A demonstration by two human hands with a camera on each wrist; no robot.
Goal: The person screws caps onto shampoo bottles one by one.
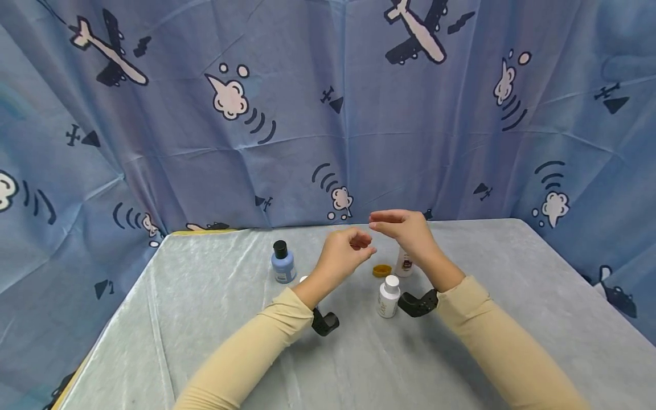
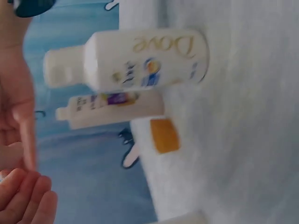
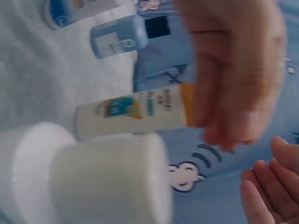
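Note:
My left hand (image 1: 342,253) hovers over the middle of the table, fingers loosely bent and nothing visible in them. Opposite it, slightly higher, my right hand (image 1: 405,228) is raised with its fingers extended towards the left hand; it holds nothing visible. Below and between the wrists stands a white Dove bottle (image 1: 388,299). Behind it lies a short orange cap-like piece (image 1: 381,270). A slim white bottle (image 1: 404,265) is partly hidden by the right hand. In the right wrist view, a white bottle with an orange top (image 3: 135,112) stands upright, its top partly covered by the left hand.
A blue bottle with a black cap (image 1: 283,265) stands left of the left hand. Beside the left wrist, a white object (image 1: 303,278) is mostly hidden. A pale cloth covers the table (image 1: 215,319), and a blue printed curtain (image 1: 287,114) hangs behind it.

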